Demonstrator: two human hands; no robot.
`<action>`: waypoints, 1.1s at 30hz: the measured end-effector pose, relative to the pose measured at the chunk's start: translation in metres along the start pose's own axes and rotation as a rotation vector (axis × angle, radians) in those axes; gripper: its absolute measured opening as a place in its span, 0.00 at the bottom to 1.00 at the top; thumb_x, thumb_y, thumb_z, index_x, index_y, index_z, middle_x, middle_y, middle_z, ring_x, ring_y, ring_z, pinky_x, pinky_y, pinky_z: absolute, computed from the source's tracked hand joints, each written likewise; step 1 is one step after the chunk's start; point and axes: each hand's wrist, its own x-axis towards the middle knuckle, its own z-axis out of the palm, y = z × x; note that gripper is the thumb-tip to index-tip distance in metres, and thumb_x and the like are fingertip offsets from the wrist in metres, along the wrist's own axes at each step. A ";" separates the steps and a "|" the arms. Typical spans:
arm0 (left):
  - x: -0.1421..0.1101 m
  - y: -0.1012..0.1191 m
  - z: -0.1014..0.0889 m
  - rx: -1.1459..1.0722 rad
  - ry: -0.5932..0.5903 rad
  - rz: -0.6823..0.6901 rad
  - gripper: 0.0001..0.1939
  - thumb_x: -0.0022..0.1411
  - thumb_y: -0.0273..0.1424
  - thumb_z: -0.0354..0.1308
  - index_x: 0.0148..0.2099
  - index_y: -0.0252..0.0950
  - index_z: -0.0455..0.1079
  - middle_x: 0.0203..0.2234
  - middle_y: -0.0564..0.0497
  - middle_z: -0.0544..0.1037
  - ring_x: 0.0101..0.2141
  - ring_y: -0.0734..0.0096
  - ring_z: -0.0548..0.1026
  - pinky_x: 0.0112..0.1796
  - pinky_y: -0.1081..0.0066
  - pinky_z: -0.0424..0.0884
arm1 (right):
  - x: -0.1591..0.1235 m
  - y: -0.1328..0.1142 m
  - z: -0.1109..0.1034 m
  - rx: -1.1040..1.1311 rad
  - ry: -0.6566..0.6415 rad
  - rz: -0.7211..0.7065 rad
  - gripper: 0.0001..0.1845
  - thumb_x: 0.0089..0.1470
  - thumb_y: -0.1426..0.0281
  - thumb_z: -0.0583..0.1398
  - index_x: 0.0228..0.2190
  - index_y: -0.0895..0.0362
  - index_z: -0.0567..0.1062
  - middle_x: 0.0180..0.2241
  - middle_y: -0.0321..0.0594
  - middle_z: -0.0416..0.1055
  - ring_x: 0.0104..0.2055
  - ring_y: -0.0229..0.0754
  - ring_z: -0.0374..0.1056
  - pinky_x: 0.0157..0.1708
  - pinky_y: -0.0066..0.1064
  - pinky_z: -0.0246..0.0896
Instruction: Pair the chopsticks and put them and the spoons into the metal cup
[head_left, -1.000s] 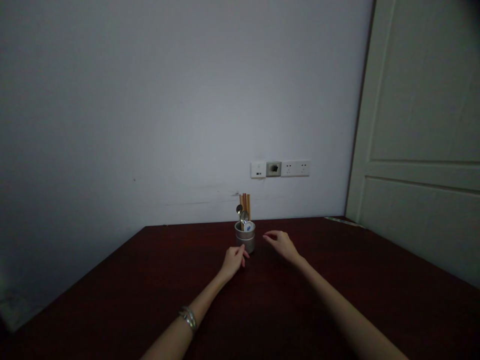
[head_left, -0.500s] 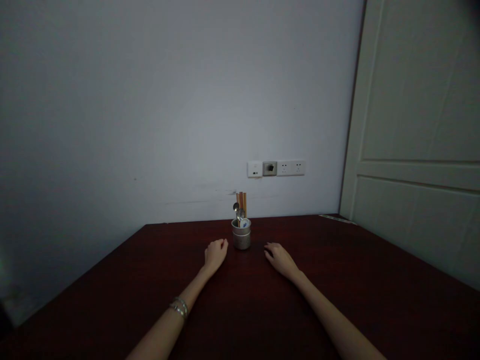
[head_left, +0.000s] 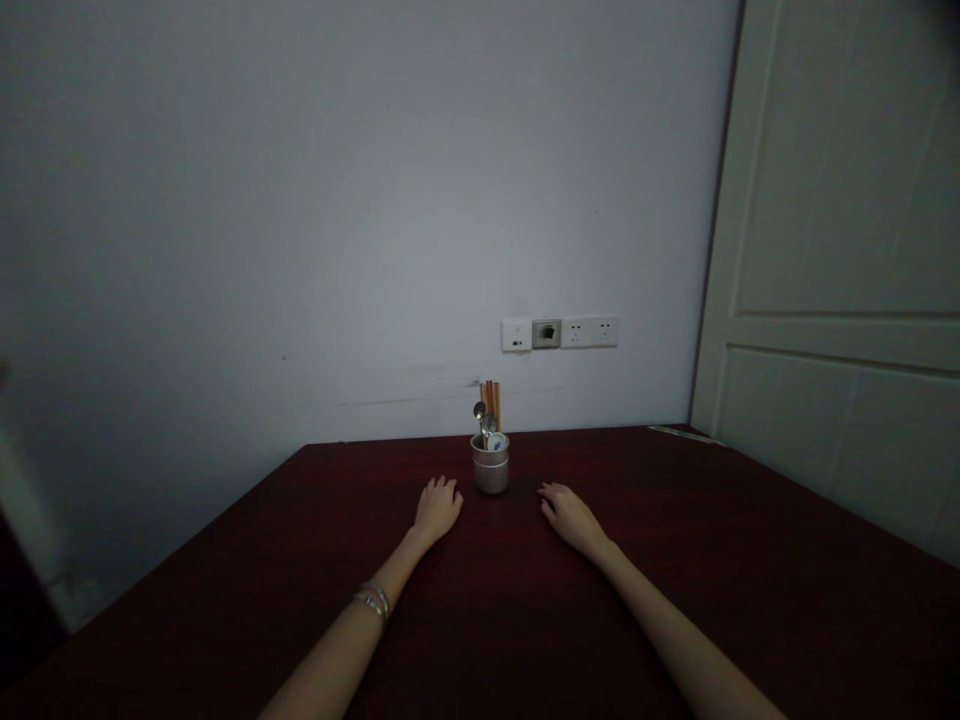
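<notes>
A grey metal utensil holder (head_left: 491, 474) stands upright on the dark red table (head_left: 480, 610). Several chopsticks (head_left: 496, 402) rise from it, along with two metal spoons (head_left: 479, 410) and a white spoon with a blue mark (head_left: 496, 441). To the holder's left, my left hand (head_left: 439, 508) lies palm down on the table, fingers a little apart, holding nothing. On the other side, my right hand (head_left: 568, 514) rests on the table with its fingers loosely stretched toward the holder. Neither hand touches the holder.
A pale wall (head_left: 405, 250) rises behind the table, with a row of sockets (head_left: 589, 332) above the holder. At the right stands a light panelled door (head_left: 840, 400). A thin flat strip (head_left: 682, 434) lies at the table's far right edge.
My left hand's fingers have gone from curled in to spread flat on the table. The whole view has shifted slightly, while my right hand keeps its pose by the utensil holder.
</notes>
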 end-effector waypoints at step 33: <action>-0.002 0.002 -0.003 -0.060 0.001 -0.017 0.21 0.59 0.32 0.41 0.52 0.30 0.63 0.50 0.40 0.66 0.51 0.59 0.61 0.50 0.63 0.55 | 0.000 0.002 0.001 0.036 -0.016 0.006 0.20 0.52 0.72 0.49 0.44 0.64 0.71 0.49 0.51 0.65 0.53 0.45 0.59 0.53 0.34 0.50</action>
